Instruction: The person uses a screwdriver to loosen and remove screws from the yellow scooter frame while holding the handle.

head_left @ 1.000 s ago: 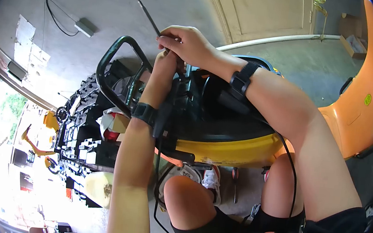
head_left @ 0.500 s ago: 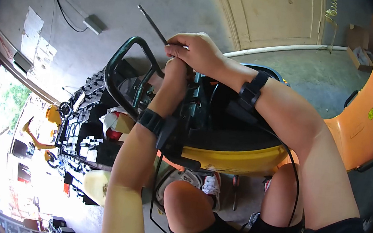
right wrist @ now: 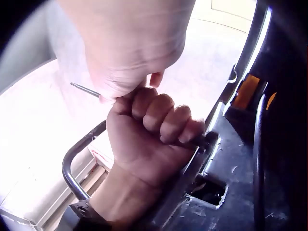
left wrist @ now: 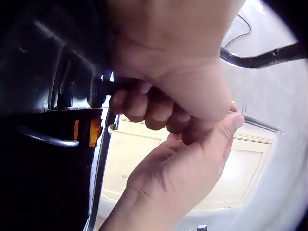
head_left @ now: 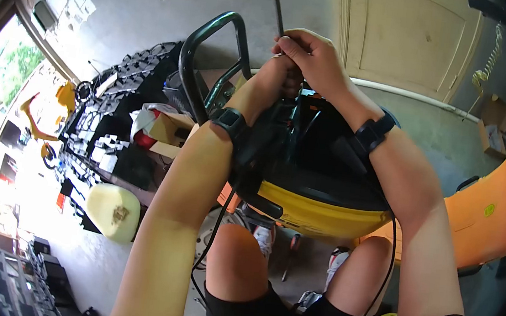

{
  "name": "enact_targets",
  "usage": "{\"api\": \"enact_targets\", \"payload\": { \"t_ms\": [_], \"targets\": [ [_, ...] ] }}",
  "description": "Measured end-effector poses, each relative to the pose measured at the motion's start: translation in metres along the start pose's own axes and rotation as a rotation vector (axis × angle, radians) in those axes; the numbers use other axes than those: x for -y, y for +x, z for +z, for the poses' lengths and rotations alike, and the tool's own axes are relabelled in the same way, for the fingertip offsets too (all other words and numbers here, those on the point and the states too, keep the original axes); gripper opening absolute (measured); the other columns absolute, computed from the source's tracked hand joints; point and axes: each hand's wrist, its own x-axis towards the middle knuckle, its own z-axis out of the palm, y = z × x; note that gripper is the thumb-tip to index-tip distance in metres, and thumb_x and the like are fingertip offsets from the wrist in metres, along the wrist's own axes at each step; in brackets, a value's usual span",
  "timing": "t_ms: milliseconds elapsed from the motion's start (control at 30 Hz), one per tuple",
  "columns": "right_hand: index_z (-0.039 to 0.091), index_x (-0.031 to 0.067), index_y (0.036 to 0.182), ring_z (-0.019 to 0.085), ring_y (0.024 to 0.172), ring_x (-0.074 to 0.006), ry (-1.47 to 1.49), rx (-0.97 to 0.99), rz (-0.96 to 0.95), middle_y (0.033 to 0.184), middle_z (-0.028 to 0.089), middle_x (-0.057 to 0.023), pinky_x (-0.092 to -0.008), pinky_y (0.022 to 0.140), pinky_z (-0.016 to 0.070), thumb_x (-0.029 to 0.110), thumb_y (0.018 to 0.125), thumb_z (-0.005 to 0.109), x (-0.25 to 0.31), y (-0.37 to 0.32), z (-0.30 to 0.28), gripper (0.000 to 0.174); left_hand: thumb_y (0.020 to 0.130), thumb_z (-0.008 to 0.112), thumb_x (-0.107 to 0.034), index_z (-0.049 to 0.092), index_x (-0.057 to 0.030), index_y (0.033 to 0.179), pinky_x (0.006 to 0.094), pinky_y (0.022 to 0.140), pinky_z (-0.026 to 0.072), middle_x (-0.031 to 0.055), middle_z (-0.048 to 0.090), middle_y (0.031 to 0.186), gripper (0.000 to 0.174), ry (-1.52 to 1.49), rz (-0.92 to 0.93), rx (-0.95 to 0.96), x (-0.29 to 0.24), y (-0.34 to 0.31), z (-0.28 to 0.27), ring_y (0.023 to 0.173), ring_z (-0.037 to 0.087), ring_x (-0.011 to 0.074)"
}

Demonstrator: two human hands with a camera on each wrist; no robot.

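A thin metal rod sticks up beyond both hands in the head view. The right hand pinches it with thumb and fingers against the top of the left fist. The left hand has its fingers curled round the rod's lower part, mostly hidden; a dark stretch shows between that fist and the black frame in the right wrist view. Left wrist view: the rod comes out past the right thumb. Below the hands is a black vehicle body with a yellow shell.
A dark tubular bar loops up left of the hands. An orange body panel stands at right, and an open cardboard box lies by the wall. Black parts and a pale yellow seat-like piece are at left. A cable hangs from each wrist.
The head view has turned, so the hands and vehicle appear further right. In it the rod now points nearly straight up instead of up-left. Both hands keep hold of it.
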Motion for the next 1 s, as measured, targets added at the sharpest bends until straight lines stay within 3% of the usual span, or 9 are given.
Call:
{"api": "enact_targets", "payload": {
  "t_ms": [100, 167, 300, 367, 400, 500, 700, 767, 1000],
  "targets": [
    [0.065, 0.002, 0.12, 0.065, 0.092, -0.0114, 0.078, 0.065, 0.082, 0.1, 0.071, -0.0075, -0.027, 0.084, 0.0528, 0.016, 0.102, 0.057, 0.005, 0.001, -0.003, 0.024, 0.091, 0.049, -0.026, 0.034, -0.0194, 0.061, 0.0265, 0.044, 0.0207, -0.0048, 0.031, 0.053, 0.035, -0.016, 0.028, 0.013, 0.0, -0.002, 0.005, 0.043, 0.028, 0.0103],
    [0.064, 0.0017, 0.122, 0.065, 0.094, -0.0113, 0.023, 0.102, 0.146, 0.102, 0.071, -0.0073, -0.0271, 0.085, 0.0525, 0.016, 0.102, 0.057, 0.008, 0.0, -0.005, 0.025, 0.094, 0.05, -0.028, 0.039, -0.0172, 0.065, 0.0261, 0.046, 0.0234, -0.0043, 0.035, 0.057, 0.032, 0.042, 0.063, -0.042, 0.001, -0.007, 0.01, 0.045, 0.032, 0.0097],
    [0.063, 0.0009, 0.123, 0.065, 0.095, -0.0112, 0.067, 0.118, 0.088, 0.104, 0.071, -0.0067, -0.0272, 0.086, 0.0525, 0.016, 0.102, 0.057, 0.007, 0.0, -0.006, 0.027, 0.096, 0.05, -0.027, 0.048, -0.0136, 0.075, 0.0255, 0.048, 0.028, -0.0036, 0.041, 0.063, 0.025, 0.113, 0.19, -0.089, 0.004, -0.013, 0.015, 0.05, 0.037, 0.0089],
    [0.067, 0.0005, 0.119, 0.064, 0.087, -0.0096, 0.085, 0.075, 0.101, 0.098, 0.072, -0.0058, -0.024, 0.076, 0.0529, 0.019, 0.099, 0.063, 0.004, 0.002, -0.007, 0.028, 0.096, 0.052, -0.031, 0.054, -0.0084, 0.089, 0.0266, 0.047, 0.0348, -0.0004, 0.047, 0.063, 0.024, 0.243, 0.229, -0.082, 0.002, -0.009, 0.013, 0.052, 0.045, 0.0114],
    [0.064, -0.0008, 0.118, 0.066, 0.098, -0.0128, 0.046, 0.104, 0.159, 0.104, 0.071, -0.0073, -0.0273, 0.087, 0.0528, 0.017, 0.101, 0.059, 0.005, 0.003, -0.01, 0.025, 0.096, 0.051, -0.031, 0.058, -0.0053, 0.087, 0.0278, 0.05, 0.0373, 0.001, 0.051, 0.063, 0.028, 0.289, 0.284, -0.135, 0.003, -0.008, 0.016, 0.055, 0.05, 0.0118],
    [0.064, -0.0016, 0.114, 0.066, 0.099, -0.0135, -0.024, 0.127, 0.148, 0.103, 0.071, -0.0075, -0.0273, 0.088, 0.0528, 0.017, 0.101, 0.059, 0.004, 0.006, -0.014, 0.024, 0.094, 0.054, -0.025, 0.057, -0.0045, 0.085, 0.0273, 0.053, 0.0363, 0.001, 0.053, 0.07, 0.023, 0.526, 0.141, -0.204, 0.004, -0.006, 0.014, 0.061, 0.049, 0.0105],
    [0.063, -0.0032, 0.113, 0.065, 0.094, -0.0132, -0.047, 0.112, 0.079, 0.1, 0.071, -0.0083, -0.0279, 0.089, 0.0504, 0.016, 0.101, 0.058, 0.006, 0.006, -0.01, 0.024, 0.095, 0.054, -0.026, 0.055, -0.0024, 0.082, 0.0282, 0.054, 0.0385, 0.0028, 0.053, 0.069, 0.027, 0.482, 0.098, -0.277, 0.0, -0.01, 0.02, 0.058, 0.05, 0.0125],
    [0.063, -0.0032, 0.113, 0.065, 0.094, -0.0132, -0.064, 0.075, 0.112, 0.099, 0.071, -0.0082, -0.0279, 0.089, 0.0505, 0.016, 0.101, 0.058, 0.007, 0.003, -0.008, 0.023, 0.096, 0.054, -0.027, 0.055, -0.0029, 0.082, 0.0284, 0.053, 0.0392, 0.0028, 0.053, 0.07, 0.027, 0.337, 0.133, -0.304, 0.003, -0.012, 0.025, 0.059, 0.051, 0.0129],
    [0.062, -0.0034, 0.111, 0.065, 0.094, -0.0138, -0.061, 0.097, 0.081, 0.098, 0.07, -0.0083, -0.0284, 0.09, 0.0504, 0.014, 0.101, 0.057, 0.007, 0.002, -0.006, 0.021, 0.093, 0.048, -0.029, 0.053, -0.0067, 0.077, 0.0309, 0.047, 0.0326, 0.004, 0.051, 0.065, 0.027, 0.229, 0.171, -0.366, 0.0, -0.014, 0.037, 0.053, 0.047, 0.0152]
  ]
}}
